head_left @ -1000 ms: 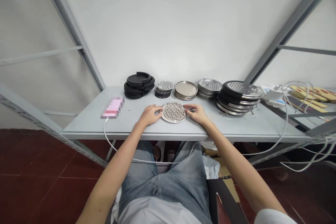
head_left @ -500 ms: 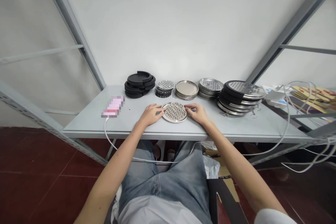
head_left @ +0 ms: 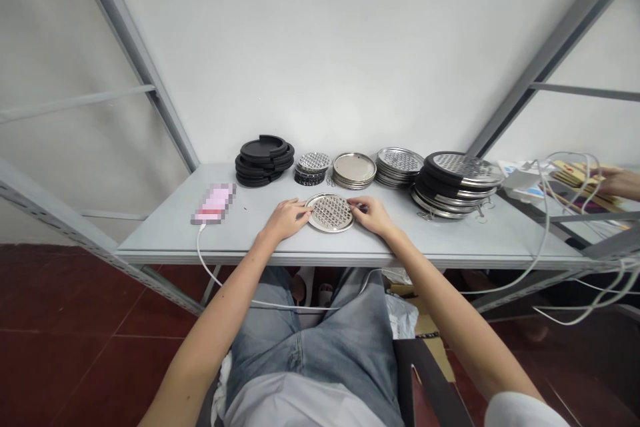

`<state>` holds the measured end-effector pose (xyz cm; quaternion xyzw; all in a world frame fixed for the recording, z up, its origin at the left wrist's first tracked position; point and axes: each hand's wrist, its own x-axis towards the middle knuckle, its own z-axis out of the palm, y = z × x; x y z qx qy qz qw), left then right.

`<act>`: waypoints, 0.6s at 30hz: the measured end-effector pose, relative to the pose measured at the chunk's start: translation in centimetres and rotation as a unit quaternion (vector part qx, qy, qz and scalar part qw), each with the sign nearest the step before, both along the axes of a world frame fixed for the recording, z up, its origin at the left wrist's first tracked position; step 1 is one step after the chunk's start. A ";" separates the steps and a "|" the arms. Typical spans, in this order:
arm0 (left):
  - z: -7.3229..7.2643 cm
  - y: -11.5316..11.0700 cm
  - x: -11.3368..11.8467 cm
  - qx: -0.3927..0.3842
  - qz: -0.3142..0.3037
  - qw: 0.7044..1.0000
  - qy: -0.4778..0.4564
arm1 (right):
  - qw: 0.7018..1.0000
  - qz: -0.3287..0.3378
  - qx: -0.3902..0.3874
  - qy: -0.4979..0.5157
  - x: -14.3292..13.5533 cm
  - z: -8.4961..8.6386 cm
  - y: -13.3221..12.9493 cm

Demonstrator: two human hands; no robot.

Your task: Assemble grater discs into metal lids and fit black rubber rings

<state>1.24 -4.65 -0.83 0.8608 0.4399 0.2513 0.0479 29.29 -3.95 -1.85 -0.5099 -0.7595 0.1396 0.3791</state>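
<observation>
Our left hand [head_left: 289,219] and right hand [head_left: 371,215] pinch opposite edges of a round perforated plate [head_left: 330,213], set between them near the front of our table [head_left: 245,238]. Behind it stand small perforated discs [head_left: 313,162] and plain plates [head_left: 355,168], with black rings [head_left: 264,161] to the left and a black-and-metal stack [head_left: 455,188] to the right. Another person's hand [head_left: 617,183] shows far right.

"What's at the front?"
"The left hand [head_left: 289,219] and right hand [head_left: 373,215] hold opposite sides of a perforated metal disc [head_left: 330,213], near the front of the tabletop [head_left: 250,233]."
"And behind it?"
"Stacks, left to right: black round pieces [head_left: 265,161], small perforated discs [head_left: 313,161], plain discs [head_left: 355,168], rimmed discs [head_left: 399,161], then a wider black-and-metal pile [head_left: 453,183]."
"Anyone else?"
"Another person's hand [head_left: 614,182], far right, by some yellowish pieces [head_left: 573,177]."
</observation>
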 end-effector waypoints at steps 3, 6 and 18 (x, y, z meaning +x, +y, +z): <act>0.1 -0.1 0.1 -0.011 0.000 1.000 -0.012 | 1.000 0.008 0.003 -0.019 -0.1 0.2 0.1; 0.1 -0.1 0.1 -0.015 0.004 1.000 -0.024 | 0.999 0.011 0.008 -0.038 -0.2 0.3 0.3; 0.2 -0.5 0.1 -0.029 0.015 0.998 -0.047 | 0.991 0.015 0.019 -0.135 -0.9 0.5 0.6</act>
